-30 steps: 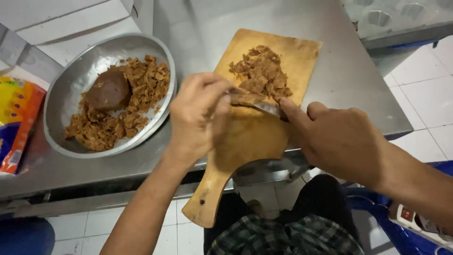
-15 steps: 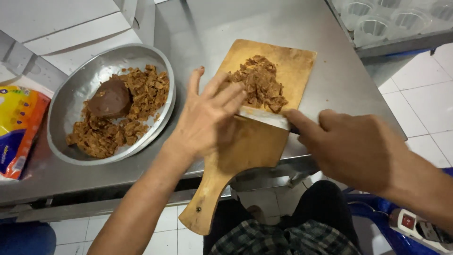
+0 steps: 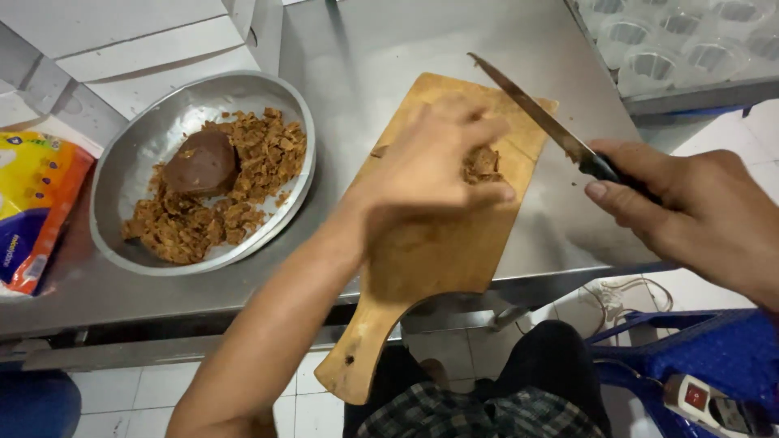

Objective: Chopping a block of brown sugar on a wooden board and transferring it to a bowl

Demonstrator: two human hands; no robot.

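Wooden cutting board [image 3: 438,251] with brown shreds [image 3: 484,162].
Shreds are covered by the left hand [image 3: 430,174], fingers pressed together; a knife [image 3: 531,113] is gripped by the right hand [image 3: 690,211].

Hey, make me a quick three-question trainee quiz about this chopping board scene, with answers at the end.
1. True or false: the right hand holds the knife with its blade lifted off the wooden board.
2. What does the left hand cover?
A. brown shavings on the board
B. the yellow packet
C. the clear tray
3. Fill in: the dark brown lump sits in the round metal ____.

Key: 1 true; 2 A; 3 bowl.
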